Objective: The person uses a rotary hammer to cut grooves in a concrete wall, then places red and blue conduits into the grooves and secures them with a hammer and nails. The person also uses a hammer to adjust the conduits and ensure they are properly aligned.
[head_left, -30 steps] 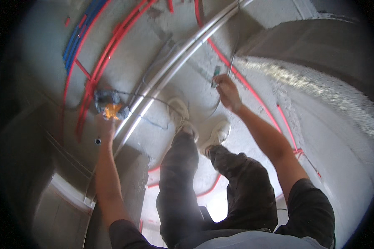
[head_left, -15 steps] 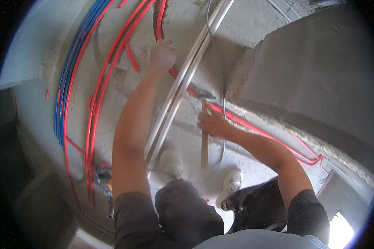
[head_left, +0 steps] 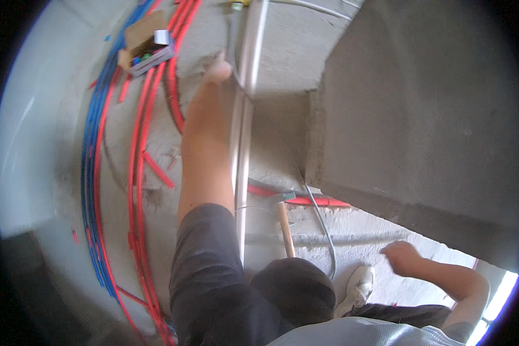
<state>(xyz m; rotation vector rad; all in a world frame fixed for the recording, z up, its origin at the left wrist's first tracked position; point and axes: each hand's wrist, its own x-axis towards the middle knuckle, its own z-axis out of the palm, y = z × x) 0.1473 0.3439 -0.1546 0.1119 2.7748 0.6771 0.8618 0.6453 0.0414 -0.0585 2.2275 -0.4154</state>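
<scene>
My left hand (head_left: 218, 69) is stretched far forward, just left of the long white strips (head_left: 245, 115), with its blurred fingers extended and nothing visible in them. Beside it, a grey cable (head_left: 232, 46) curves over the floor. My right hand (head_left: 402, 258) hangs low on the right, its fingers curled and no object showing in them. A hammer (head_left: 286, 230) with a wooden handle is apart from both hands. Its head rests by the red pipe (head_left: 323, 201), and my knee hides the handle's lower end.
An opened cardboard box (head_left: 150, 60) with small coloured pieces sits on the pipes at upper left. Red pipes (head_left: 137, 196) and blue pipes (head_left: 88, 190) run along the left. A large grey concrete block (head_left: 415, 115) fills the right. A grey cable loop (head_left: 327, 236) lies near my shoe (head_left: 360, 285).
My right hand has let go of the hammer and moved right. My left arm reaches further forward. The view has shifted, bringing the cardboard box into sight.
</scene>
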